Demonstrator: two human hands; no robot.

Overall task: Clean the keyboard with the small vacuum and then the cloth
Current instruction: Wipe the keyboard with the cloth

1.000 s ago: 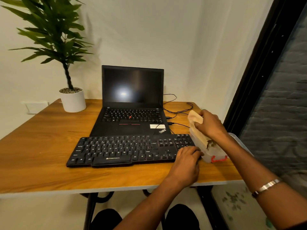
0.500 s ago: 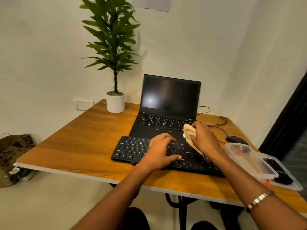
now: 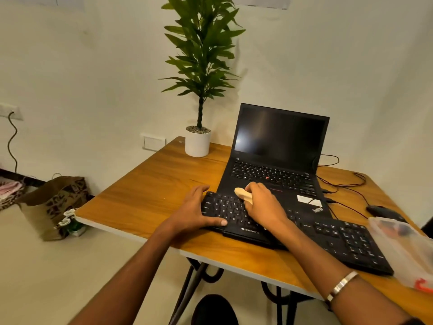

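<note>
Left hand (image 3: 194, 212): I see it flat, fingers loose, on the keyboard's (image 3: 339, 240) end.
Right hand (image 3: 262, 205): clutching the cloth (image 3: 242, 194) on the keys.
Box (image 3: 403, 249): clear, at bench (image 3: 145, 198) edge (contents blurred).

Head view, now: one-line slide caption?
Cloth stage: right hand presses a beige cloth onto the black Zebronics keyboard while left hand rests on its left end.

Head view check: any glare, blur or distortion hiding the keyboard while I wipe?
Head view: warm, dim light, but the keyboard legends stay readable at its left end. Head view: a faint glare patch sits only on the laptop screen. Head view: wide-angle stretch and blur smear the plastic box at the right edge.
</note>
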